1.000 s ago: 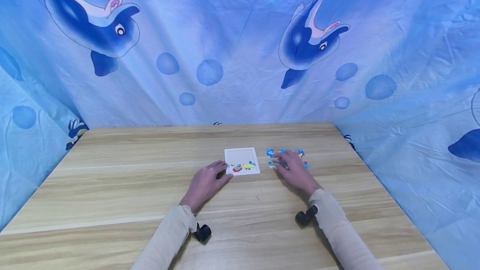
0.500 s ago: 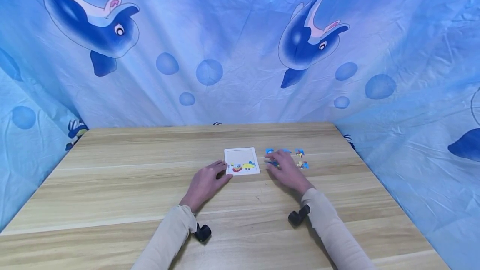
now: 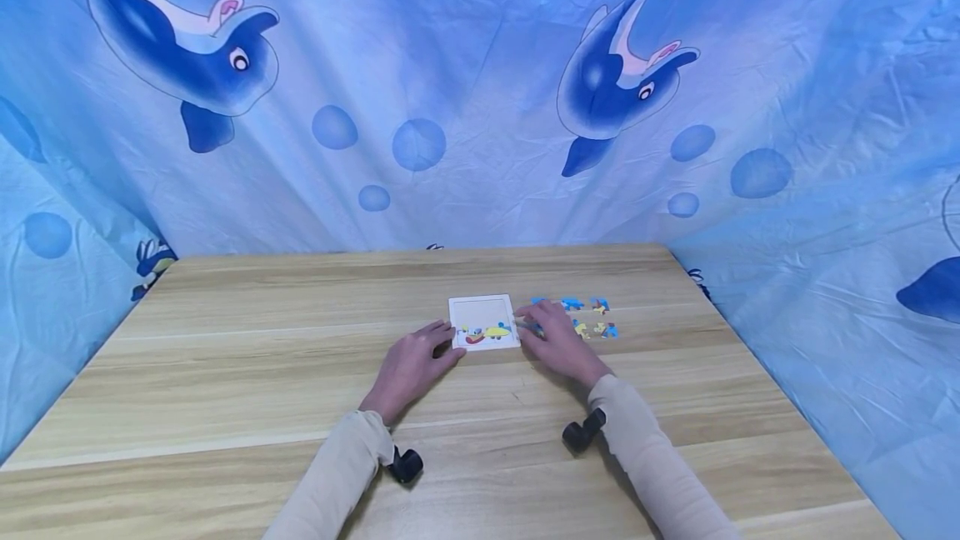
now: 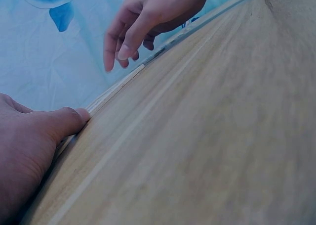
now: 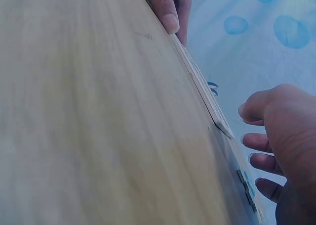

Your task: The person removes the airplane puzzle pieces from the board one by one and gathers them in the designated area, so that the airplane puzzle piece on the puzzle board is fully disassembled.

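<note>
A square white puzzle tray [image 3: 480,312] lies on the table, with picture pieces [image 3: 497,332] showing a yellow and red design along its near side. My left hand [image 3: 408,369] holds the tray's near left corner, thumb [image 4: 74,117] against the front edge and fingers along the left side. Over the tray's right edge hovers my right hand [image 3: 558,344], its thumb and fingers [image 5: 259,142] spread apart with nothing visible between them. Loose blue and yellow jigsaw pieces [image 3: 573,304] lie in two rows right of the tray, partly hidden by this hand.
The wooden table [image 3: 300,432] reaches back to a blue curtain [image 3: 480,190] printed with dolphins, which also hangs at both sides. A small black camera [image 3: 405,467] sits on the left wrist, another camera [image 3: 581,433] on the right.
My right hand has moved left from above the loose pieces to the tray's right edge, uncovering pieces on the right. My left hand and the tray have stayed put.
</note>
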The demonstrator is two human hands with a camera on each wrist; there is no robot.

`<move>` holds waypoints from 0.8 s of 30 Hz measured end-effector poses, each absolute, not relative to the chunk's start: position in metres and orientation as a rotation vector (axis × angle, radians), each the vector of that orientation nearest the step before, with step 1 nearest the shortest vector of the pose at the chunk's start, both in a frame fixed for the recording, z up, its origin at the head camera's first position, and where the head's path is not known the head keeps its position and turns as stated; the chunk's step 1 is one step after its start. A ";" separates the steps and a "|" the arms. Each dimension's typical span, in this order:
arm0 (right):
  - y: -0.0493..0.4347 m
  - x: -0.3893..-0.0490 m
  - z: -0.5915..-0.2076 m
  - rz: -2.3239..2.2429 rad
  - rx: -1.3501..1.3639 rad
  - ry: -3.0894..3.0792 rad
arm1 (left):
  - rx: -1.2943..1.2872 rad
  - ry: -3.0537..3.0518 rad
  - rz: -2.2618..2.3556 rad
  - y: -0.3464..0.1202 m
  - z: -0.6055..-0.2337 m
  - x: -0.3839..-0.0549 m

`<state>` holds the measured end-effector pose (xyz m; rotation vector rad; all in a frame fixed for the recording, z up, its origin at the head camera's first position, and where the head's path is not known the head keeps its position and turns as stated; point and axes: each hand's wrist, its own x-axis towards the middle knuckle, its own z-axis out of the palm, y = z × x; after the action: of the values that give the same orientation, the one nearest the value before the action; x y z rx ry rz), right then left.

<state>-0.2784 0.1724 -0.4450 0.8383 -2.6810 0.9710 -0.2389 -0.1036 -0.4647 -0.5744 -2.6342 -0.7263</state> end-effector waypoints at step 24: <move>0.139 -0.278 -0.447 1.001 0.927 -2.692 | -0.599 -2.606 -0.745 -0.105 -0.464 -0.240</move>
<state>-0.2777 0.1390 -0.4472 0.9270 -2.6921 1.0009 -0.2400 -0.1050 -0.4642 -0.5995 -2.6060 -0.7453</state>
